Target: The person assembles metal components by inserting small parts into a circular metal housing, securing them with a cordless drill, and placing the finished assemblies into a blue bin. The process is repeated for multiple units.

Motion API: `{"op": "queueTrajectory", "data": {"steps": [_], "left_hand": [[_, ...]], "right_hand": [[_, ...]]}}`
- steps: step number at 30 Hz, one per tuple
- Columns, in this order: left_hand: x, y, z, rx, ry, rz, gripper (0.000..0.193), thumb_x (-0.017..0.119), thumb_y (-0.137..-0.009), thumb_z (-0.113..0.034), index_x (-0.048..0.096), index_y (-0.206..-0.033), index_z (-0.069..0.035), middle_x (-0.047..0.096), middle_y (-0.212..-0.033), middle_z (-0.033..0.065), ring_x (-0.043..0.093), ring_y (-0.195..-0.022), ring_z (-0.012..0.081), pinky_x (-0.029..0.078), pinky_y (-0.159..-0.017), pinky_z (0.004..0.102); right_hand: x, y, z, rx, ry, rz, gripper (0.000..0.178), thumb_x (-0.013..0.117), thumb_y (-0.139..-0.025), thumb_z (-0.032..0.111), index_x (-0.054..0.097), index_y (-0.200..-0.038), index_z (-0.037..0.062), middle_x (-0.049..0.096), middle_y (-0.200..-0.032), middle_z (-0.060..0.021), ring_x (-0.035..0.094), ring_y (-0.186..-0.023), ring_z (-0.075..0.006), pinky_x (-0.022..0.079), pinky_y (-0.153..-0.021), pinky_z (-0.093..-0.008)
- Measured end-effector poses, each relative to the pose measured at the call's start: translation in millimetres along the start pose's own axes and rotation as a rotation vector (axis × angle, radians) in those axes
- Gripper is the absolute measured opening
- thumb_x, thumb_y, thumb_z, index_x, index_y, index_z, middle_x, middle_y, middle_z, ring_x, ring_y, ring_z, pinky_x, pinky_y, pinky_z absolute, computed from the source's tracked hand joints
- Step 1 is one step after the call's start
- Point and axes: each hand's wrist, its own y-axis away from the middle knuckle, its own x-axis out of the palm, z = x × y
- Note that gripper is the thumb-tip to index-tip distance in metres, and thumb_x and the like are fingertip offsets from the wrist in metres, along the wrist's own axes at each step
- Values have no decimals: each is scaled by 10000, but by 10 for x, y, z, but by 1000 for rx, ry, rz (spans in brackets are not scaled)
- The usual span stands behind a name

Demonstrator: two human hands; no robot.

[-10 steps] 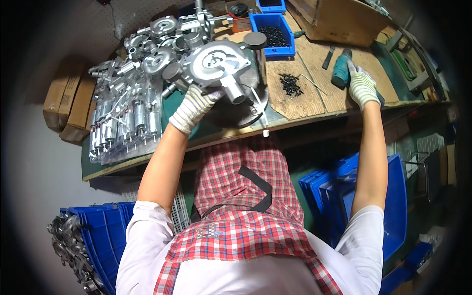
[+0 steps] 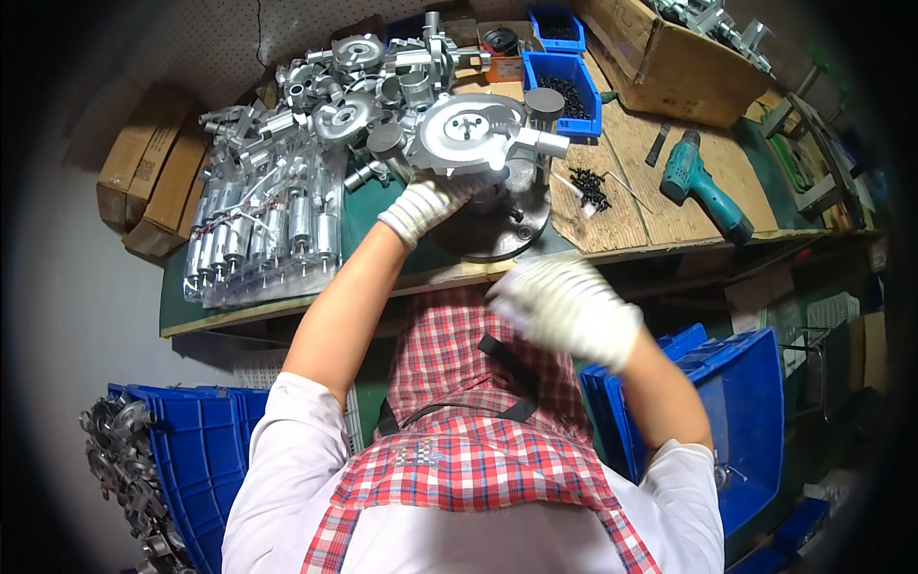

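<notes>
My left hand (image 2: 430,206), in a striped knit glove, is closed at the near underside of a round silvery metal housing (image 2: 469,129); its fingertips are hidden beneath. The housing rests on a fixture with dark round-topped posts (image 2: 545,103) and a heavy round base (image 2: 502,234). Its short spout (image 2: 541,143) points right. In front of the bench edge, above my lap, is my right hand (image 2: 564,304), gloved too; motion smears its fingers. On the right of the bench a teal cordless screwdriver (image 2: 705,184) lies untouched.
Small black screws (image 2: 589,187) lie loose beside a thin rod (image 2: 629,193). Blue bins (image 2: 564,124) stand behind them. Metal castings (image 2: 344,115) and bagged motors (image 2: 253,230) crowd the left. A cardboard box (image 2: 669,67) sits at the back right; blue crates (image 2: 206,469) flank me below.
My right hand has left the screwdriver and swung left toward my body. The housing has turned, its spout swinging from facing me to the right. My left hand stays at it.
</notes>
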Motion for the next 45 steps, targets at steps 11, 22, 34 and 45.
{"op": "queueTrajectory", "data": {"steps": [11,22,34,45], "left_hand": [[348,111,30,-822,3819,-118,465,686,-968,-264,567,-1400,-136,592,-1400,72,540,-1278,228,455,-1078,394],[121,-2,-27,-972,3816,-354,404,602,-980,-283,597,-1355,-135,605,-1369,93,562,-1246,249,438,-1082,398],[-110,-93,-139,-851,3624,-264,486,708,-947,-399,635,-1317,-93,685,-1244,78,620,-1132,202,497,-1004,369],[-370,-257,-204,-813,3575,-234,489,746,-932,-292,608,-1351,-82,666,-1293,54,599,-1161,181,490,-1041,365]], "right_hand": [[1226,-1499,460,85,-126,-7,234,572,-878,174,741,-897,13,729,-884,-243,720,-849,-398,571,-776,-488],[1301,-1588,470,253,-180,-68,264,554,-867,202,768,-887,48,741,-937,-227,725,-892,-368,564,-813,-487],[1764,-1455,821,597,-1314,-773,452,540,-952,17,460,-1392,-48,660,-1157,-179,648,-999,-230,535,-881,-323],[1021,38,205,669,-926,-701,233,566,-1018,175,629,-1229,97,615,-772,-55,555,-627,-154,472,-596,-295]]}}
